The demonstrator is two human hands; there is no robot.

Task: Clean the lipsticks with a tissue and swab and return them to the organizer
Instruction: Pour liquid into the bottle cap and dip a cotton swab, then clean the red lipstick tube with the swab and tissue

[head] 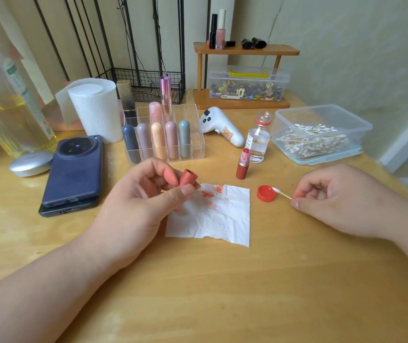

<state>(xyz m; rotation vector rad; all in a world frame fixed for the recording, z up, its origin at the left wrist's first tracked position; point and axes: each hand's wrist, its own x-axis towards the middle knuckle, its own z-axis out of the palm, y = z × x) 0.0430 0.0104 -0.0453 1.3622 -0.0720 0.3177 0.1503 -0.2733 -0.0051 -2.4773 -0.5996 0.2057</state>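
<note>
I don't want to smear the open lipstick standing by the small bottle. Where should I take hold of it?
Probably its dark red base, pinched from the near left side. The lipstick stands upright with its bullet bare on top, and the glass bottle stands close behind on the right.

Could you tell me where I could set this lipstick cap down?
Bare wood: the broad near strip below the tissue, between the forearms; a small patch right of it, beneath the red bottle cap. Crowded behind: organizer, open lipstick, glass bottle.
</note>
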